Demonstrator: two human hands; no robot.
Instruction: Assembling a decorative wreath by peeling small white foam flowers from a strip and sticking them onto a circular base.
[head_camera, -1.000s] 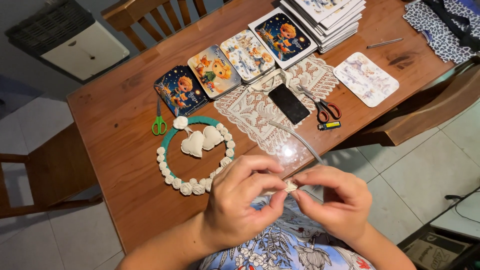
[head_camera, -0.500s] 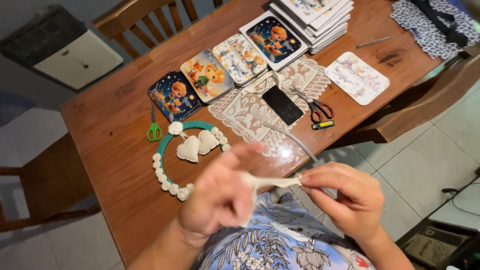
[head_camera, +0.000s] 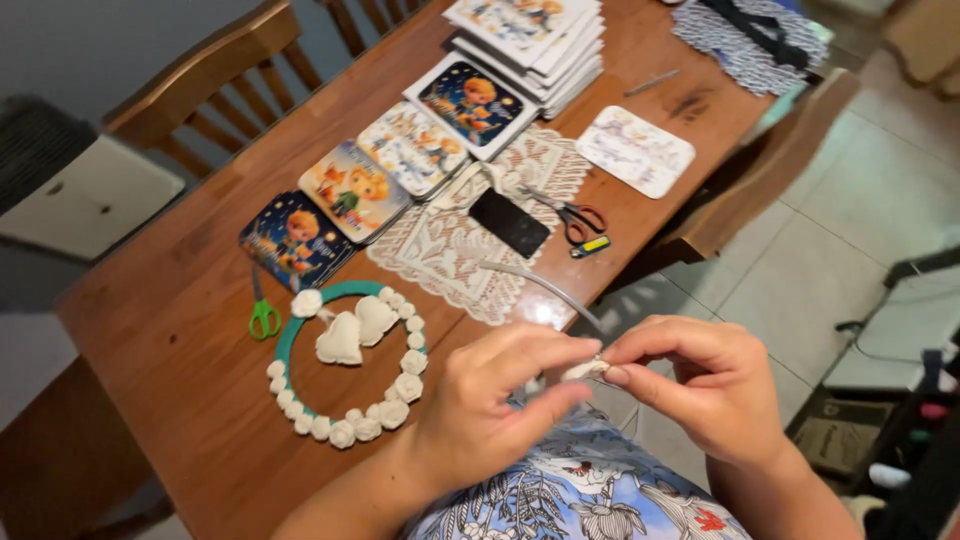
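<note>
My left hand and my right hand meet just off the near edge of the wooden table. Between their fingertips they pinch a small piece of cream fabric, partly hidden by the fingers. To the left on the table lies a teal ring edged with small white fabric roses, with two white padded hearts inside it. A thin grey strip curves from the table toward my hands.
On a lace doily lies a black phone, with red-handled scissors beside it. Green scissors, a row of picture tiles, a stack of them and a white card also lie there. Wooden chairs flank the table.
My left hand, which had swung away with the fabric stretched between the hands, has come back so both hands pinch the piece together again. The view has shifted slightly.
</note>
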